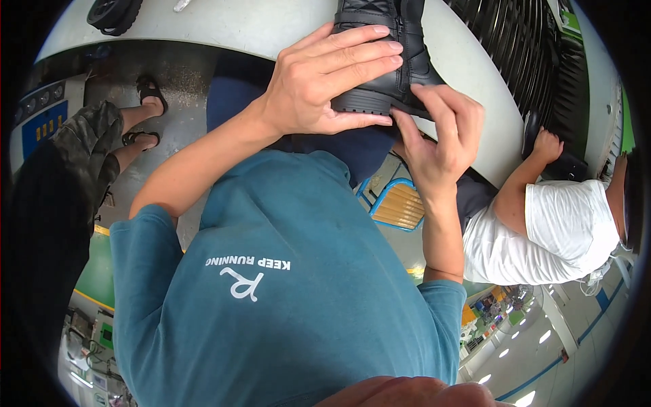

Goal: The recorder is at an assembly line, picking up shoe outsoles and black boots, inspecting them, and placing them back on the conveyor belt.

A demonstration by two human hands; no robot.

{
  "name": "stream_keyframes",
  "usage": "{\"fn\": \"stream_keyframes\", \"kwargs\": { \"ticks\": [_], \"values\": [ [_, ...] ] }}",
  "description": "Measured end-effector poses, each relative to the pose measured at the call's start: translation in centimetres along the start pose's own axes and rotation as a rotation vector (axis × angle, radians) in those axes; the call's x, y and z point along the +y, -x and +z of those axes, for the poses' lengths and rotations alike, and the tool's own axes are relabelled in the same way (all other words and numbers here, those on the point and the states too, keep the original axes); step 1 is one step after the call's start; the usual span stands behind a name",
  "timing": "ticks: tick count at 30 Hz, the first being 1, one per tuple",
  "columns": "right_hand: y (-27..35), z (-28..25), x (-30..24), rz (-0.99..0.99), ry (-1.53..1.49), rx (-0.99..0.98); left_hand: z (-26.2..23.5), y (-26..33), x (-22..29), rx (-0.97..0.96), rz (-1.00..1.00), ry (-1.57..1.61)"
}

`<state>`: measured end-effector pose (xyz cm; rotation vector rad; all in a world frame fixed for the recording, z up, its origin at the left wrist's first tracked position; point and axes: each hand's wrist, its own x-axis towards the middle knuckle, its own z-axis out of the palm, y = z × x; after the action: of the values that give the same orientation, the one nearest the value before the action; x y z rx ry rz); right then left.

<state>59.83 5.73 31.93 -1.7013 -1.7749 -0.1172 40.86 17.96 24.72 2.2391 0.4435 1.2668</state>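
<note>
Grey curved worktop [258,27] carrying a black boot [390,51]. Left hand [325,85] fingers [366,47] wrap the boot's heel and sole; right hand [441,136] fingers [434,102] pinch the sole edge. Black object [114,13] well apart; another person's white sleeve [569,224] at right.

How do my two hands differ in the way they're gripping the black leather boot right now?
The left hand lies flat over the black leather boot, fingers stretched across its side, thumb under the ridged sole. The right hand sits lower, at the sole's end, its fingers curled and pinching the edge. The left covers far more of the boot than the right. Both are bare and touch the boot at the edge of the pale curved table.
</note>
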Motion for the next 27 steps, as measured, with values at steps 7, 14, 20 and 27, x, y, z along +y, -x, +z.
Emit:
{"fn": "stream_keyframes", "kwargs": {
  "ticks": [7, 14, 20, 27],
  "values": [
    [1.8, -0.2, 1.3, -0.176, 0.038, 0.041, 0.9, -0.3, 0.3, 0.026, 0.004, -0.015],
    [0.0, -2.3, 0.8, -0.024, -0.016, -0.099, 1.3, -0.7, 1.2, 0.06, -0.016, -0.029],
    [-0.8, -3.4, 1.2, 0.087, -0.133, -0.085, 0.5, -0.9, 1.4, 0.03, 0.024, -0.025],
    [1.1, -4.2, 4.7, -0.144, -0.079, 0.012, 0.7, -0.8, 1.9, 0.048, 0.045, -0.029]
  ]
}}
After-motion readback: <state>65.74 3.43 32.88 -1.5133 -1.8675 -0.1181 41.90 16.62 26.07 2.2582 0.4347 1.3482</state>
